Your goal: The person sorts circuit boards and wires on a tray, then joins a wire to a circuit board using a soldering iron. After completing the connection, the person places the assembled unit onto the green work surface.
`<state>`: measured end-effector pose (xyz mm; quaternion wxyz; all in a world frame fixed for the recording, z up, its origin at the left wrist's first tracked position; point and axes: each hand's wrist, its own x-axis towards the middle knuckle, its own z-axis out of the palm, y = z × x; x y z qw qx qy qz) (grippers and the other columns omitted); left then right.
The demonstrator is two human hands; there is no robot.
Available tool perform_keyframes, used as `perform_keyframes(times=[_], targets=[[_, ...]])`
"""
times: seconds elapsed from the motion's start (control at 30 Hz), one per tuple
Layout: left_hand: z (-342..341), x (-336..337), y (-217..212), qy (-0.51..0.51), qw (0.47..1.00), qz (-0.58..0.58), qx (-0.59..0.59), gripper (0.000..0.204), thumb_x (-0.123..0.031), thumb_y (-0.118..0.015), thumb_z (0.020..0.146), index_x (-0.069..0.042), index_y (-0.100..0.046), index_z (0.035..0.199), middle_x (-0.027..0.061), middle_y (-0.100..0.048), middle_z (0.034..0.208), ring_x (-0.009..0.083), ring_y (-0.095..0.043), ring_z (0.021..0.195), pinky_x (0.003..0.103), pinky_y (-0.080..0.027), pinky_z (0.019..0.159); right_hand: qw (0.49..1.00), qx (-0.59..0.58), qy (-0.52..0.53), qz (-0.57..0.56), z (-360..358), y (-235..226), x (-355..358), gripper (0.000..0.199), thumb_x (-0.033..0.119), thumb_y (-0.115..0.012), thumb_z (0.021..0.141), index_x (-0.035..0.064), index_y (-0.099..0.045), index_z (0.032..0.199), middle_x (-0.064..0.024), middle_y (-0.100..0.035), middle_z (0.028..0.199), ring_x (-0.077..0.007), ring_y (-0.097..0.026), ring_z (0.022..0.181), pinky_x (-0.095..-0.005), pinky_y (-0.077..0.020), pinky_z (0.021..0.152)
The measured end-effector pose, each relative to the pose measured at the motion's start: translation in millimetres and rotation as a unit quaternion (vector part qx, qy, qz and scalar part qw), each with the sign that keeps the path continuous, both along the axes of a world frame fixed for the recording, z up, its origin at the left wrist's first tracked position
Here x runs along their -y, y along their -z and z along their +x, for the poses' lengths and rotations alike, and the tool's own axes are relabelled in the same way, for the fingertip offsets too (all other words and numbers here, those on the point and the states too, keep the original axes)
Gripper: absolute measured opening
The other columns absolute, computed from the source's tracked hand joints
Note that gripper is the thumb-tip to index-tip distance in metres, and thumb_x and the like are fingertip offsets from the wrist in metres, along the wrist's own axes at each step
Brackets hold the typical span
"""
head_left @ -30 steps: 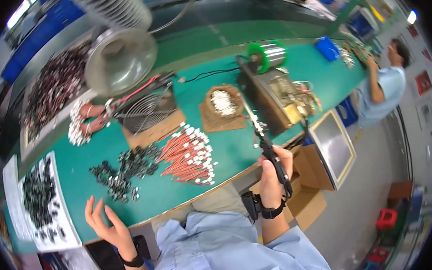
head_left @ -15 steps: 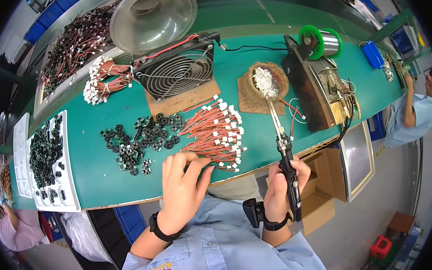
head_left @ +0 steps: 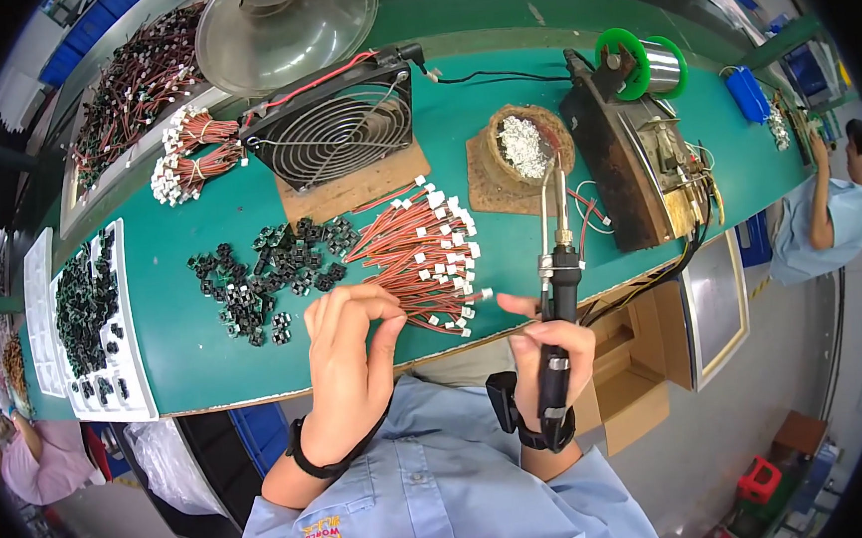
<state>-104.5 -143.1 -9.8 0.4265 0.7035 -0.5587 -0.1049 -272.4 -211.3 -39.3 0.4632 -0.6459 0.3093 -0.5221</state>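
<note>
My right hand (head_left: 555, 350) is closed around a soldering iron (head_left: 561, 305) with a thin metal tube along its side. The iron stands nearly upright, its tip over the near right rim of a round brown pot (head_left: 554, 138) filled with whitish bits. At the near edge of a pile of red-and-black wires with white connectors (head_left: 420, 260), my left hand (head_left: 349, 350) curls its fingers, thumb and forefinger nearly meeting. What that pinch holds, if anything, is too small to make out. Several small black parts (head_left: 296, 263) lie loose left of the wires.
Behind the wires stands a black fan (head_left: 341, 130) on a wooden board. A dark metal box (head_left: 619, 171) carries a green solder spool (head_left: 642, 64). At left lies a white tray (head_left: 131, 340) of dark parts. Tied wire bundles (head_left: 193, 156) sit farther back; a co-worker (head_left: 822, 217) is far right.
The soldering iron has turned more upright, and its tip has moved right across the pot. My right grip has shifted, with the forefinger now reaching left. My left hand stays by the wires.
</note>
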Motion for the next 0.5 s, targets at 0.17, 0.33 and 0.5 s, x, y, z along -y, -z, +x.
perform_keyframes(times=[0.17, 0.33, 0.5], targets=[[2.3, -16.1, -14.1, 0.036, 0.999, 0.04, -0.007, 0.01, 0.001, -0.056, 0.078, -0.003, -0.052, 0.086, 0.0096, -0.057, 0.089, 0.0248, -0.052, 0.081, 0.033, -0.033, 0.079, 0.96, -0.172, -0.072, -0.207, 17.4, -22.6, 4.3, 0.035, 0.0, -0.067, 0.076, 0.0101, -0.043, 0.098, -0.0183, -0.064, 0.091, -0.0275, -0.062, 0.079, -0.0355, -0.0441, 0.076], [2.8, -33.5, -16.0, 0.055, 0.997, 0.038, -0.039, 0.014, -0.002, -0.059, 0.076, -0.003, -0.053, 0.088, 0.0099, -0.057, 0.089, 0.0246, -0.052, 0.081, 0.034, -0.033, 0.079, 0.962, -0.158, -0.149, -0.166, 27.4, -23.6, -9.6, 0.039, -0.006, -0.068, 0.071, 0.0106, -0.044, 0.096, -0.0126, -0.065, 0.083, -0.0264, -0.06, 0.084, -0.0379, -0.0443, 0.078], [8.8, -45.9, -8.3, 0.069, 0.993, 0.018, -0.096, 0.019, -0.006, -0.065, 0.073, -0.003, -0.054, 0.088, 0.0094, -0.058, 0.089, 0.0235, -0.052, 0.079, 0.033, -0.034, 0.077, 0.976, -0.127, -0.148, -0.094, 33.2, -19.7, -22.8, 0.039, -0.007, -0.068, 0.071, 0.0101, -0.044, 0.096, -0.01, -0.064, 0.078, -0.0239, -0.059, 0.082, -0.039, -0.0446, 0.077]])
